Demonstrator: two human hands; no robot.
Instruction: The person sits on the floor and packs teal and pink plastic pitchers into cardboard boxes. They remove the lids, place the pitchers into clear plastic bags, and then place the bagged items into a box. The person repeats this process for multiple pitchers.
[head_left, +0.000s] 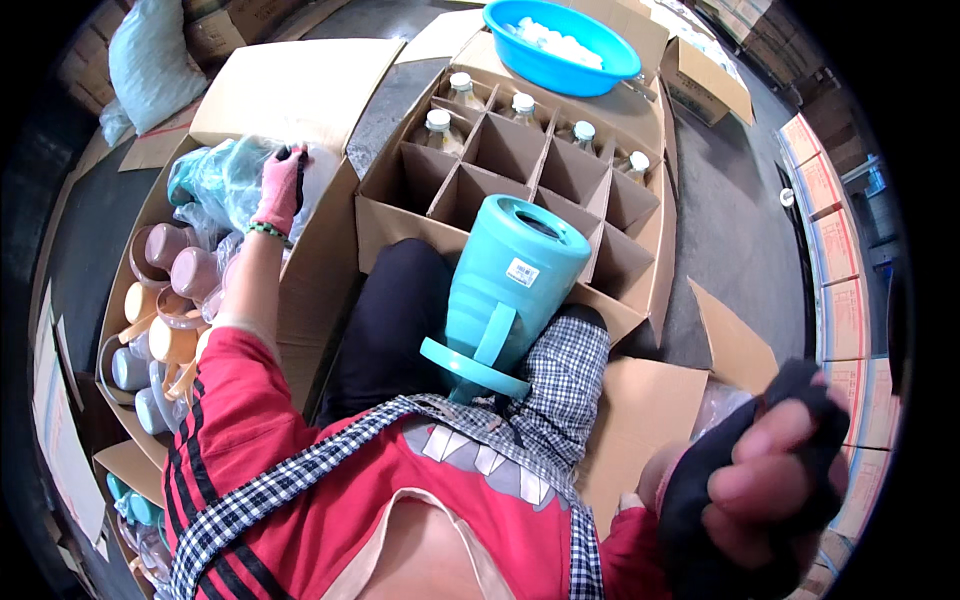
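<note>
My left hand [280, 190], in a pink glove with dark fingertips, reaches into the carton on the left. Its fingers are bent closed on a clear plastic bag [235, 175] with something teal inside. Raised close at the lower right, my right hand [765, 480] wears a black glove with bare fingertips. Its fingers are curled in, and whatever they hold, if anything, is hidden. Between my thighs rests a teal plastic jug [510, 290], tilted, its side handle and wide flared rim toward me. A small white label sticks to it.
Pink, orange and grey-blue plastic jugs [175, 340] fill the left carton. Ahead, a divided carton [480, 185] has several white-capped bottles in its far compartments. Behind it stands a blue basin [565, 75] of white pieces. Stacked cartons [840, 290] line the right.
</note>
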